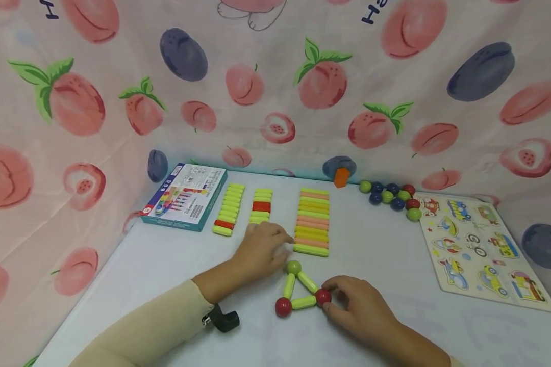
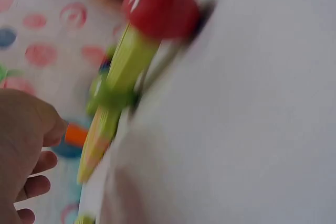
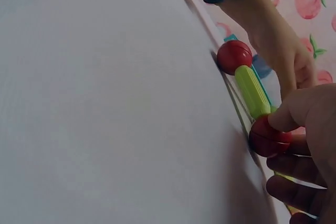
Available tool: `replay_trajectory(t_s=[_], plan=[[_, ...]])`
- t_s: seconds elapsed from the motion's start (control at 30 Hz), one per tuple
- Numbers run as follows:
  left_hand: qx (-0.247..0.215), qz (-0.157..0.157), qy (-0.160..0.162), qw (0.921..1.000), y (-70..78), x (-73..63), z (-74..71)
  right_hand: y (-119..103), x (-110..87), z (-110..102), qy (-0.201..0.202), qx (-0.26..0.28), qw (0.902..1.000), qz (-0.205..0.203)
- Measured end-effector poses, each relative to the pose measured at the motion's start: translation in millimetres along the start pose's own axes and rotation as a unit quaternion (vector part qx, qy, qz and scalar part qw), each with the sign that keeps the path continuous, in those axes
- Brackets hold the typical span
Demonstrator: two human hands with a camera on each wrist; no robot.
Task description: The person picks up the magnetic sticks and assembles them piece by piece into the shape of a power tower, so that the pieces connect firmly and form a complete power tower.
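Note:
A triangle of green rods and balls lies on the white table: a green ball (image 1: 294,267) at its top, a red ball (image 1: 283,307) at the lower left and another red ball (image 1: 323,297) at the lower right. My right hand (image 1: 365,308) pinches that lower-right ball between thumb and fingers, as the right wrist view also shows at the red ball (image 3: 270,136). Over the table, between the triangle and the rows of rods, is my left hand (image 1: 263,251), slightly blurred. Its fingers hang loosely bent, and nothing shows in them.
Rows of coloured rods (image 1: 312,221) lie beyond the hands, with shorter rows (image 1: 230,209) to the left. A flat box (image 1: 185,196) sits at the back left. Several loose balls (image 1: 387,197), an orange block (image 1: 342,177) and a picture puzzle board (image 1: 482,252) are farther right.

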State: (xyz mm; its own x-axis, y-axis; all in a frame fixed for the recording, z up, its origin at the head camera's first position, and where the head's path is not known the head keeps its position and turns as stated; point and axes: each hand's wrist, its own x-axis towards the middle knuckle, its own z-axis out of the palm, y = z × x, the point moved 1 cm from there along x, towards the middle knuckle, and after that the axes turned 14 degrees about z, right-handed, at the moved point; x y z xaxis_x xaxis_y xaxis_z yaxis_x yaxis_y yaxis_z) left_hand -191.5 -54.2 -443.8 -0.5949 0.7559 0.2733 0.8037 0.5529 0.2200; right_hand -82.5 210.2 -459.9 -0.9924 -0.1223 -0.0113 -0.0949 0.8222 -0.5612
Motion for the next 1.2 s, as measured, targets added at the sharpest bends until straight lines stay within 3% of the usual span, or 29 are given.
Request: replay_trajectory(t_s=[0.07, 0.13, 0.27, 0.57, 0.9, 1.0, 1.07, 1.1, 1.13, 1.2], plan=[[0.049, -0.033, 0.013, 0.9982, -21.6, 0.8, -5.2, 1.8, 0.1, -2.2, 0.001, -0.001, 0.9998, 0.020], [0.081, -0.061, 0.003, 0.9948, -38.8, -2.0, -8.3, 3.7, 0.5, -4.2, 0.000, -0.001, 0.9997, 0.026], [0.097, -0.071, -0.026, 0.9924, -56.8, -11.1, -7.1, 6.9, 2.1, -5.2, -0.007, -0.001, 0.9996, 0.027], [0.104, -0.065, -0.024, 0.9922, -63.6, -10.7, -7.5, 6.1, 3.5, -8.0, -0.001, -0.007, 1.0000, -0.003], [0.126, -0.044, -0.091, 0.9869, -62.7, -2.3, -12.6, 3.9, 3.7, -7.9, -0.013, -0.001, 0.9998, -0.014], [0.069, -0.040, -0.080, 0.9936, -58.5, 0.7, -13.8, 4.3, 4.1, -7.2, -0.010, 0.003, 0.9998, -0.018], [-0.018, -0.037, -0.062, 0.9973, -53.0, 3.0, -15.8, 4.5, 4.9, -7.1, -0.007, 0.004, 0.9997, -0.022], [-0.073, -0.035, -0.052, 0.9953, -49.2, 4.3, -17.2, 4.7, 5.4, -7.1, -0.006, 0.003, 0.9997, -0.024], [-0.133, -0.033, -0.044, 0.9896, -45.0, 5.6, -18.3, 4.9, 6.0, -6.9, -0.005, 0.003, 0.9997, -0.025], [-0.246, -0.025, -0.037, 0.9682, -36.1, 7.7, -19.7, 5.3, 6.9, -6.6, -0.007, 0.000, 0.9997, -0.023]])
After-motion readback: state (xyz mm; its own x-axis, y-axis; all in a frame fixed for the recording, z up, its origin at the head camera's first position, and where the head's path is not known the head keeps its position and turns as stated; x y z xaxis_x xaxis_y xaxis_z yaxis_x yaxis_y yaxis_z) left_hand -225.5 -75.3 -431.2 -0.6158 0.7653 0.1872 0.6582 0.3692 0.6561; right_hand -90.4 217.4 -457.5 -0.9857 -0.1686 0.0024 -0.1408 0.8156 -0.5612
